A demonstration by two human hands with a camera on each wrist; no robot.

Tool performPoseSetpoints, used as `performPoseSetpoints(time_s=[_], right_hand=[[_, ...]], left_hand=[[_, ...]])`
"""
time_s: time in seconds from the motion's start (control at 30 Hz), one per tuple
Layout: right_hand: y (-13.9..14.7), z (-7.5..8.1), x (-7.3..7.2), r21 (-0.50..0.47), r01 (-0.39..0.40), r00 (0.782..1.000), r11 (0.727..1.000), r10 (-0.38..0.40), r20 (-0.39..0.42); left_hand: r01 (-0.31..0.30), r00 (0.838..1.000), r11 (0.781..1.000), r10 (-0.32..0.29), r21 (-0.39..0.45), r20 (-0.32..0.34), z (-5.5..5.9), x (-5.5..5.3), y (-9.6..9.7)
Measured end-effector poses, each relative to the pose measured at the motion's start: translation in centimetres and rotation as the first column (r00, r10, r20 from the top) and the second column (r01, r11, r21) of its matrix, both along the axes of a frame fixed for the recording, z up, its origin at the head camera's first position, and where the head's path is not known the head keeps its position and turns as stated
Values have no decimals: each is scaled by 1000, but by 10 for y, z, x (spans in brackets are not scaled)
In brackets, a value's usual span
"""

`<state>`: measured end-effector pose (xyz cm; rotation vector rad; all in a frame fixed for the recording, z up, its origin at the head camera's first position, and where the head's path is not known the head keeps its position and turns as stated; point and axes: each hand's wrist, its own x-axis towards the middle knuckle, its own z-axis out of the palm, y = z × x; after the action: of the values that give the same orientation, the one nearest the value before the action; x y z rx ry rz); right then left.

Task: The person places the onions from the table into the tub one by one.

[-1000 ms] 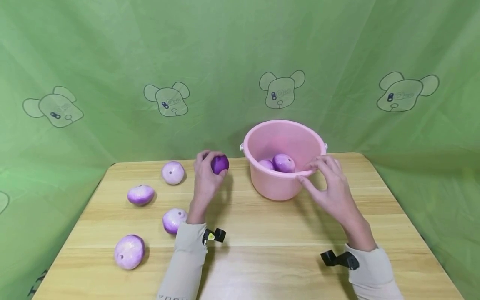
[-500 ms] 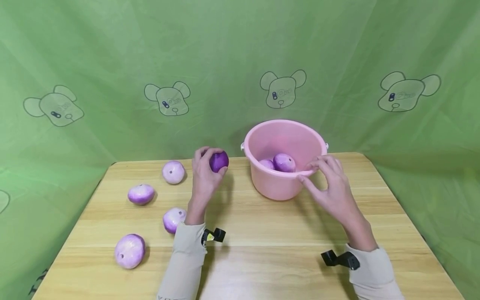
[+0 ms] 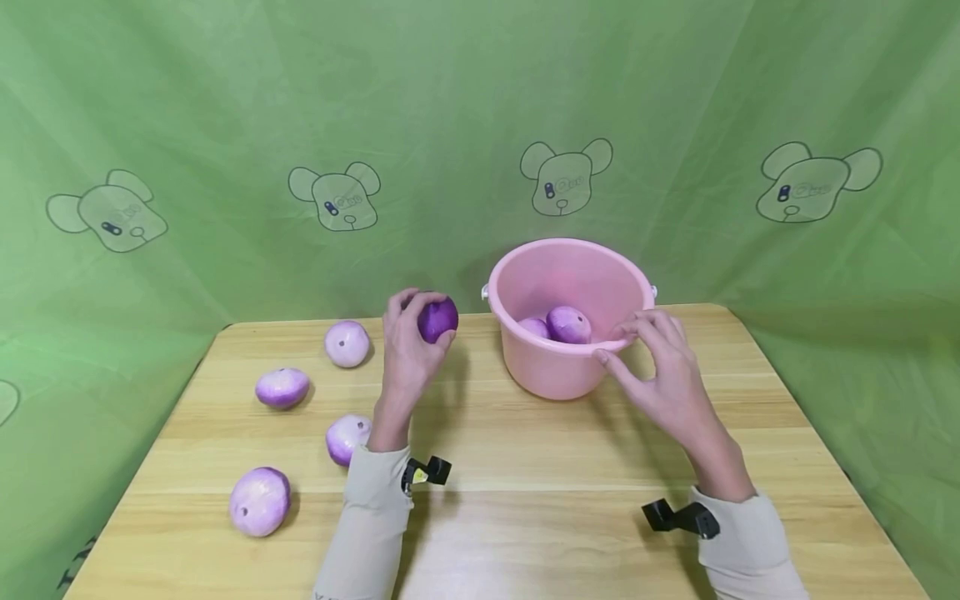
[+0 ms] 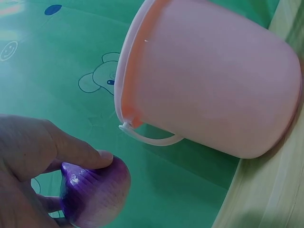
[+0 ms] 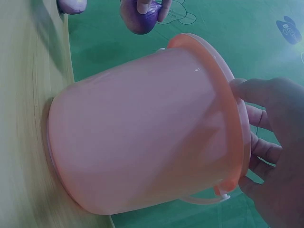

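Note:
My left hand (image 3: 411, 346) holds a purple onion (image 3: 439, 320) above the table, to the left of the pink bucket (image 3: 558, 372). In the left wrist view the thumb presses on the upper side of this onion (image 4: 102, 194), glossy dark purple fading to pale. At the front right of the bucket, my right hand (image 3: 667, 375) pinches the rim, thumb outside and fingers inside. The right wrist view shows that grip (image 5: 280, 142) too. Inside the bucket lie two more onions, one (image 3: 568, 325) fully seen, the other (image 3: 534, 327) partly behind the wall.
Several onions lie on the left of the wooden table (image 3: 525, 517): one at the back (image 3: 347, 344), one left of it (image 3: 282, 388), one (image 3: 348, 439) partly behind the left sleeve, one (image 3: 259, 502) near the front. A green curtain (image 3: 450, 108) hangs behind the table.
My left hand has risen slightly with the onion in it. The right hand stays on the bucket rim, and the bucket has not moved.

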<state>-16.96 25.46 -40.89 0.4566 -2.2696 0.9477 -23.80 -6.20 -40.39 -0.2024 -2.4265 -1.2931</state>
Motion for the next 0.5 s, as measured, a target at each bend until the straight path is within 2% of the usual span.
performPoseSetpoints(time_s=[0.5], right_hand=[[0, 0, 0, 0, 1, 1000, 1000, -1, 4]], left_hand=[[15, 999, 1000, -15, 7, -43, 7, 5, 1]])
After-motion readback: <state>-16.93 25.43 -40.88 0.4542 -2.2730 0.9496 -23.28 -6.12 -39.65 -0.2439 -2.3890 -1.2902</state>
